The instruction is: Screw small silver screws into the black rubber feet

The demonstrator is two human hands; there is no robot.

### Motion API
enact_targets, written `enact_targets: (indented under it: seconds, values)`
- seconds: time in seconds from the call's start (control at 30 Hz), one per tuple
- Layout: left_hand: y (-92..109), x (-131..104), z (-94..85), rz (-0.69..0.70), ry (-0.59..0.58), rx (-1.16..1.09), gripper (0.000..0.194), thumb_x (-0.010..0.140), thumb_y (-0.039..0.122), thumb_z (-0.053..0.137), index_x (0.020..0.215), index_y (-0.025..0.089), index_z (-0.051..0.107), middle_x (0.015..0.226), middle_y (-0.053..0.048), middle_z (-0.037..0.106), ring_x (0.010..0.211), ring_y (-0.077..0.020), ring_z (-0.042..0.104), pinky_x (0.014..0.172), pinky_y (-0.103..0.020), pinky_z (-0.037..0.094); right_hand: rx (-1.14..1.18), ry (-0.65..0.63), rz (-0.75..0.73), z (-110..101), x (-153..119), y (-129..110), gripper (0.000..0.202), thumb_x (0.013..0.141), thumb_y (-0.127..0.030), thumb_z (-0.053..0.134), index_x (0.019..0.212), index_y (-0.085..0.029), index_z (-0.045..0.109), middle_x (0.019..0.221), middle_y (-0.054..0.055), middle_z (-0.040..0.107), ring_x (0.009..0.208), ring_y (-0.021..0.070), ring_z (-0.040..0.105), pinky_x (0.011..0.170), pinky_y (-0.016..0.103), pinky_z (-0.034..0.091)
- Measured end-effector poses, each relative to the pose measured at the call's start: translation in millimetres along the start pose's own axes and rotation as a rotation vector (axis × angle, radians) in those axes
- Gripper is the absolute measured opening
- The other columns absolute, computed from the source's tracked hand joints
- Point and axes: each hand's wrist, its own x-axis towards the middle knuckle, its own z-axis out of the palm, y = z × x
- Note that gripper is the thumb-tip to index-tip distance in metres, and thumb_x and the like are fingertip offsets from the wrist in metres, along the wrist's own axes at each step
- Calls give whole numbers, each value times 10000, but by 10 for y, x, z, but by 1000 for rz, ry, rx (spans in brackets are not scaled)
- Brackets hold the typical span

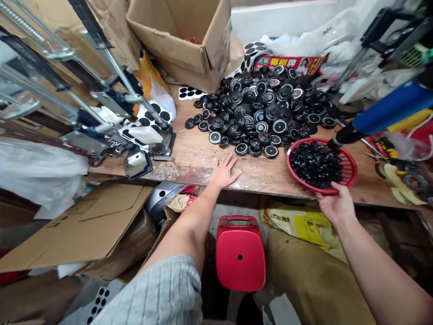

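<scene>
My left hand [224, 172] lies flat on the front edge of the wooden bench, fingers spread, holding nothing. Just beyond it is a large heap of round black discs [248, 108], several showing a pale ring. My right hand [336, 201] grips the near rim of a red plastic basket [352, 169], fingers under it and thumb over the edge. Small black parts [314, 164] fill the basket; their exact kind I cannot make out. The basket sits at the bench's front edge, right of the heap.
Metal hand presses [125, 97] stand at the left. A cardboard box [184, 54] is behind the heap. A blue-handled tool [392, 106] reaches in over the basket from the right. Below the bench edge stands a red stool [240, 271]; a cardboard flap [77, 225] juts out lower left.
</scene>
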Motion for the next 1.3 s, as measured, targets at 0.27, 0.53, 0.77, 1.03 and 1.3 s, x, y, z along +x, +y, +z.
enact_targets:
  seconds: [0.27, 0.53, 0.77, 1.03, 1.3]
  values:
    - [-39, 18, -52, -12, 4, 17, 700, 936, 598, 455, 1512, 206, 383, 1636, -101, 258, 1521, -259, 202, 1243, -514, 85, -13, -76, -87, 201, -47, 214, 447, 781, -427, 687, 1200, -283, 629, 1316, 1, 620, 1140, 171, 597, 838, 313, 560]
    - [-23, 26, -107, -16, 12, -11, 678, 933, 558, 495, 1500, 198, 404, 1627, -112, 279, 1516, -267, 222, 1241, -521, 90, -75, -45, -89, 240, -26, 184, 465, 774, -481, 687, 1201, -308, 622, 1344, -3, 610, 1214, 197, 569, 913, 386, 549]
    - [-15, 47, -207, -5, 25, -18, 698, 919, 539, 530, 1494, 164, 408, 1613, -152, 295, 1503, -292, 255, 1224, -557, 142, -110, -27, -57, 291, -62, 175, 545, 796, -495, 662, 1308, -340, 558, 1387, -9, 588, 1236, 197, 566, 967, 414, 528]
    - [-48, 209, -341, 166, 153, -81, 547, 928, 422, 534, 1410, 166, 495, 1444, -175, 535, 1367, -318, 471, 1161, -615, 286, -7, 176, 58, 244, 208, -87, 303, 742, -467, 716, 962, -262, 681, 894, -43, 743, 713, 155, 666, 557, 251, 553]
    - [1324, 2961, -693, 544, -104, 91, 315, 898, 228, 528, 1175, 191, 672, 1244, -100, 664, 1287, -254, 507, 1220, -532, 177, -281, 255, -341, 1002, 1204, -955, 321, 719, -456, 649, 947, -235, 694, 802, 40, 711, 698, 245, 665, 567, 390, 589]
